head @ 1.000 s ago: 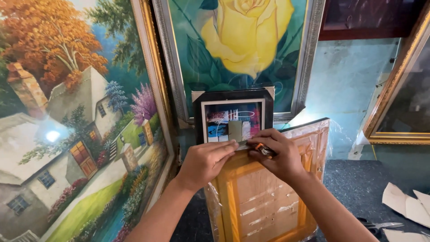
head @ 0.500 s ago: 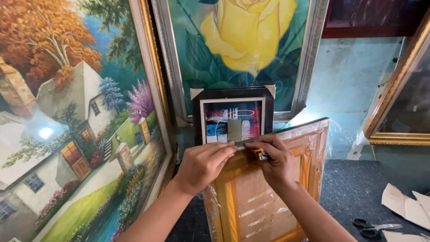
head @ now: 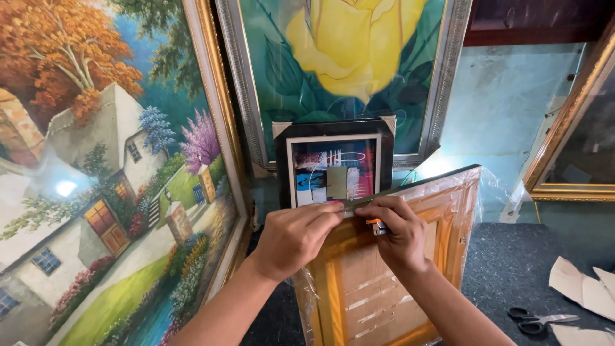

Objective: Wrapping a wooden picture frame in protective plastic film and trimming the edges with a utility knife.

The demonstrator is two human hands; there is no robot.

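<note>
Plastic-wrapped and made of pale orange wood, a picture frame (head: 384, 275) stands upright on the dark speckled tabletop (head: 512, 269), its back toward the viewer, in the near middle of the scene. Strips of clear tape cross the brown backing board inside it. Both hands meet at the frame's top edge. The left hand (head: 291, 237) has its fingers curled over that edge, pressing on the wrap from the left. The right hand (head: 397, 234) pinches a small utility knife (head: 375, 224) with an orange body between thumb and fingers, closed tight around it; the blade end lies along the top edge, just beside the left fingertips.

On the near right of the tabletop lie black-handled scissors (head: 535, 320), and next to them, at the right border, some white paper scraps (head: 583, 291).

Just beyond the wrapped frame stands a small black frame (head: 333, 163) holding an abstract print in red, blue and white, with cardboard protectors on its upper corners. It leans against a large painting of a yellow rose (head: 349, 54) on a green ground, set in a silver moulded frame. To the left, running from near to far, a big landscape painting (head: 109, 179) of cottages, autumn trees and a flower-lined path stands in a gilt frame. At the far right a gold frame (head: 567, 128) leans against the pale blue wall (head: 506, 109).
</note>
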